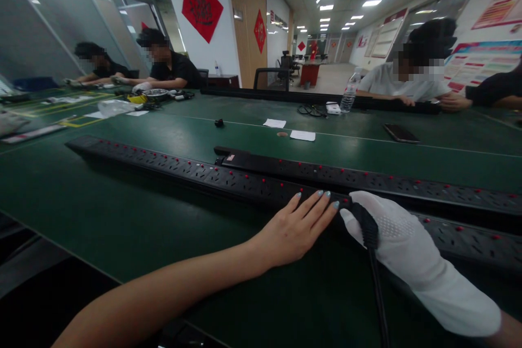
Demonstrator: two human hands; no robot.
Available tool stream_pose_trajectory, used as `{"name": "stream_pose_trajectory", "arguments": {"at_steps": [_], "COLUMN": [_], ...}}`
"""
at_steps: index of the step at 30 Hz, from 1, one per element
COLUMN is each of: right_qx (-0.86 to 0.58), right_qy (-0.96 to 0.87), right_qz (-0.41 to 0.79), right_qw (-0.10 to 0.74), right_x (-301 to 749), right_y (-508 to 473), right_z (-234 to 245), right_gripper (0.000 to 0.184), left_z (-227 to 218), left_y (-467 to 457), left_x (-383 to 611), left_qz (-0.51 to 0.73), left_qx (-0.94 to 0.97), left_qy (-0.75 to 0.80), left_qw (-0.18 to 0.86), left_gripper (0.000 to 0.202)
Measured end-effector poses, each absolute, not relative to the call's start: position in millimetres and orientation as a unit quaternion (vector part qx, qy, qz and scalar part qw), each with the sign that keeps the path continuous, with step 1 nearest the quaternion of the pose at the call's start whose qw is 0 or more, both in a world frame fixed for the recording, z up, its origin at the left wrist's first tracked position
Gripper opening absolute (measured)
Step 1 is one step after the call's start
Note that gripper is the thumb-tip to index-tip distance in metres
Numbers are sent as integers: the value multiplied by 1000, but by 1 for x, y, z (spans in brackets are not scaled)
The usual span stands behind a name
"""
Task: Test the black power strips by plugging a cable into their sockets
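Observation:
A long black power strip (196, 169) with red switches lies across the green table in front of me. Bare and with its fingers stretched out, my left hand (297, 224) rests flat on the strip. My right hand (389, 228), in a white dotted glove, is closed on a black power plug (366, 222) held at the strip's sockets. From the plug a thick black cord (379, 296) runs down toward me. How far the plug sits in the socket is hidden by the glove. Behind lies a second black power strip (350, 175).
Paper slips (302, 135) and a small black object (219, 123) lie beyond the strips. A phone (401, 133), a water bottle (349, 91) and a coiled black cable (312, 111) are farther back. Several people sit around the green table (122, 217).

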State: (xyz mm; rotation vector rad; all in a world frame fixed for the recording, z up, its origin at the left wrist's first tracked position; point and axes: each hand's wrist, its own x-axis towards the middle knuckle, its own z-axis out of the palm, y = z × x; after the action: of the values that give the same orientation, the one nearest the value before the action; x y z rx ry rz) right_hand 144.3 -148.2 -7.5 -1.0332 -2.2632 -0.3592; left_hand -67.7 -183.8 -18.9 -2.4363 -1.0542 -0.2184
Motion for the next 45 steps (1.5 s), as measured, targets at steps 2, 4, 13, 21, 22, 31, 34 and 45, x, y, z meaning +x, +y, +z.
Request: {"name": "stream_pose_trajectory", "arguments": {"at_steps": [2, 4, 13, 21, 22, 31, 34, 45], "right_qx": [-393, -394, -372, -341, -338, -349, -375, -404], "right_qy": [-855, -855, -856, -863, -864, -842, -823, -844], "right_qz": [-144, -150, -189, -261, -267, -282, -205, -154], "right_qw": [307, 301, 304, 265, 262, 299, 374, 317], "right_x": [144, 144, 141, 145, 145, 172, 176, 146], "right_y": [-149, -149, -162, -180, -181, -180, -183, -181], "right_z": [-8, -9, -5, -12, -12, 33, 42, 12], "right_gripper": [32, 32, 29, 32, 32, 30, 23, 21], "left_z": [-17, -14, -6, -8, -9, -10, -8, -14], "left_y": [-182, -181, -176, -181, -181, -176, -176, -179], "left_x": [-71, -74, -89, -99, -99, -98, -90, -56], "left_qz": [-86, -93, -119, -111, -113, -126, -125, -160], "left_qx": [-888, -883, -861, -877, -879, -878, -876, -865], "left_qy": [-393, -402, -445, -414, -403, -388, -396, -417], "left_qw": [223, 221, 214, 216, 228, 249, 244, 229], "left_gripper": [54, 60, 73, 73, 71, 76, 79, 75]}}
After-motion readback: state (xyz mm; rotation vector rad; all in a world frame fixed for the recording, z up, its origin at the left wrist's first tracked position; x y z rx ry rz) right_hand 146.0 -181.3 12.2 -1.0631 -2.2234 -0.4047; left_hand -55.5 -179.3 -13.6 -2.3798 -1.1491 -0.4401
